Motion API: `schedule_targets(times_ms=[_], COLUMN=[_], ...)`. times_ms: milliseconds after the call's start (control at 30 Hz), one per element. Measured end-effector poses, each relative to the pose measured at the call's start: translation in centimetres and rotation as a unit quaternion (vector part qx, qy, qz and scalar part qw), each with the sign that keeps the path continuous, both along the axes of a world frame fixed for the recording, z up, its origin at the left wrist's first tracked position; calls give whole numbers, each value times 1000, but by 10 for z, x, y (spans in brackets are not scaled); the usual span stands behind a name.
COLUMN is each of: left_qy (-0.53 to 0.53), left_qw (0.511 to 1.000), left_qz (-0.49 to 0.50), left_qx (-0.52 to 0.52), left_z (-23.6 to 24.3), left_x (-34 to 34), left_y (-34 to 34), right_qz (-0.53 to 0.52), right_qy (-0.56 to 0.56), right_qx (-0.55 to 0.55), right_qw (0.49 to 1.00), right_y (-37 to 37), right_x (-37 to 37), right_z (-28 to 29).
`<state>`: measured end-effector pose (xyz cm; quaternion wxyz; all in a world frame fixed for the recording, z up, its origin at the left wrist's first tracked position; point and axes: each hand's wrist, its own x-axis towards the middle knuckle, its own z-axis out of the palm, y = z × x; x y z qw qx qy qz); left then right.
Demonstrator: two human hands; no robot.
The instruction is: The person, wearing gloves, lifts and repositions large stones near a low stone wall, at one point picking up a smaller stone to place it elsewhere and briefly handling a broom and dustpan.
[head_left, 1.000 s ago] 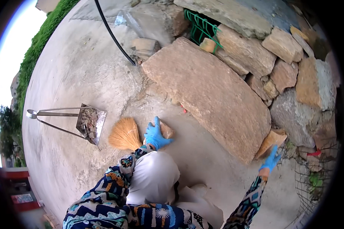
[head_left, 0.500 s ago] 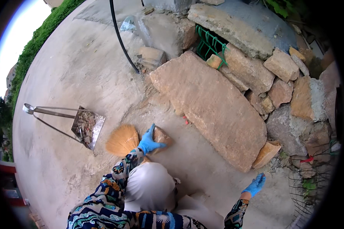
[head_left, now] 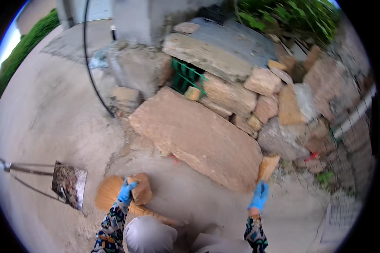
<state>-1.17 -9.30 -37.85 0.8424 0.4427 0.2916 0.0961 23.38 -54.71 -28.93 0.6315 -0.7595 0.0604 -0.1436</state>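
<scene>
My left hand (head_left: 126, 193), in a blue glove, is closed on the left side of a brown stone (head_left: 142, 189). Behind that hand lies a straw broom (head_left: 107, 195), its bound handle running toward my knees. My right hand (head_left: 259, 197), gloved the same way, is stretched out with nothing visible in it. Its fingertips are close to a yellowish stone (head_left: 267, 168) at the right end of a large flat slab (head_left: 198, 139). Whether they touch that stone I cannot tell.
A metal dustpan (head_left: 81, 187) with debris sits at left, its long handle pointing left. Beyond the slab rises a rough stone wall (head_left: 228, 95) with a green wire grate (head_left: 185, 76) in a gap. A black hose (head_left: 88, 63) hangs at upper left; wire mesh (head_left: 346, 168) stands at right.
The view has shifted right and tilted up. My left hand now has the stone upright in its grip beside the broom. My right hand has moved close to the slab's right end.
</scene>
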Motion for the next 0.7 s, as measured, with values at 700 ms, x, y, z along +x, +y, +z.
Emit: schedule_targets(times_ms=[700], left_qy=[-77], left_qw=[996], left_qz=[-30], left_qx=[-16], left_z=[160], left_x=[88], left_y=[-81], right_qz=[34], right_qy=[180], right_qx=[505], right_qw=[843], right_y=[98], right_x=[-50], right_z=[73])
